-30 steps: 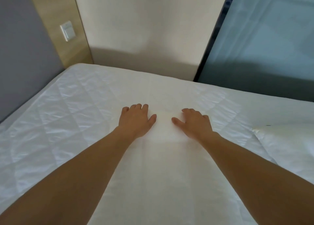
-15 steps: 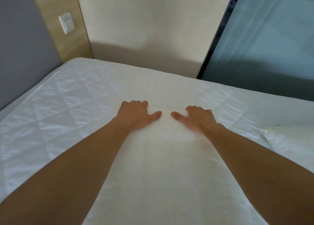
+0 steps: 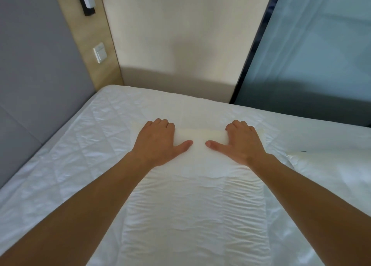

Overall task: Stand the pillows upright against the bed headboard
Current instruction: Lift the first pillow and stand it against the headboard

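Observation:
A white pillow (image 3: pixel 196 201) lies lengthwise on the quilted white bed (image 3: pixel 84 145), running from the bottom of the view to the middle. My left hand (image 3: pixel 158 143) and my right hand (image 3: pixel 239 143) both curl over its far edge, thumbs pointing at each other on top, fingers wrapped over the end. That far end is lifted slightly off the mattress. A second white pillow (image 3: pixel 333 177) lies flat at the right edge. The grey padded headboard (image 3: pixel 40 81) stands along the left side of the bed.
A wooden panel (image 3: pixel 94 44) with a white wall switch (image 3: pixel 100 52) and a dark fitting sits beside the headboard. A cream wall (image 3: pixel 180 44) and a frosted glass partition (image 3: pixel 313 60) rise beyond the bed's far edge.
Both hands went from resting flat on the pillow to curling over its far edge, and that end has risen a little. The view tilted upward.

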Available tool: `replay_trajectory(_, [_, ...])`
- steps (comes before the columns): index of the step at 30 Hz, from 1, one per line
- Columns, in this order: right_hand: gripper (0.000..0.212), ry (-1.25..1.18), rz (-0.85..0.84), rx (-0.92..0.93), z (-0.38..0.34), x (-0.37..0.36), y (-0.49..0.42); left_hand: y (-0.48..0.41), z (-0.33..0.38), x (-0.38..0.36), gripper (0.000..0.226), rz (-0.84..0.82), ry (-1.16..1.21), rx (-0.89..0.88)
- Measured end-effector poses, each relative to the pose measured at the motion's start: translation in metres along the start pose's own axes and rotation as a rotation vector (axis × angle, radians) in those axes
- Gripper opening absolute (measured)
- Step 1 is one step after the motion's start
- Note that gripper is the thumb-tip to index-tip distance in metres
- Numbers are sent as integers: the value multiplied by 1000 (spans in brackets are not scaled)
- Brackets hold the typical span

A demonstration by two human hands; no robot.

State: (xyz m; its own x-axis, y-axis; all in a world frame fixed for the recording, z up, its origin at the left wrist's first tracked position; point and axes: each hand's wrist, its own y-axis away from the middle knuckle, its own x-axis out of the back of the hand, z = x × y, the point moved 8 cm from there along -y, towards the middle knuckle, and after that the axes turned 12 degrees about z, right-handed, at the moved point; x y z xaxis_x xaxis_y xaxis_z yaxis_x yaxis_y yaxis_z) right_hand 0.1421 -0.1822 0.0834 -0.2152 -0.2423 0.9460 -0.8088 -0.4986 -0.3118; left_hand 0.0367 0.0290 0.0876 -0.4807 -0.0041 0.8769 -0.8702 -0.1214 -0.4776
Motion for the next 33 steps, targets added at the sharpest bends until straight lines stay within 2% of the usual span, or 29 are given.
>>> replay_trajectory(6, [74,-44,147,49,-21,98,40,18,22,103,61,41,9,-69])
replay_trajectory(10, [71,-8,242,97,-32,161,67,38,38,161,60,18,-17,-89])
replay_trajectory(14, [61,-5,393,143,-45,220,97,56,53,220,65,83,-42,-105])
replay_trajectory(18, [46,-67,514,160,-59,272,122,81,68,282,44,211,-13,-109])
replay_trajectory(22, [44,-44,540,174,-73,303,151,108,85,319,22,227,6,-79])
replay_trajectory(30, [46,-91,604,192,-87,388,162,111,107,425,24,410,1,-19])
replay_trajectory(33, [51,-179,565,201,-94,428,149,101,113,480,27,461,-42,0])
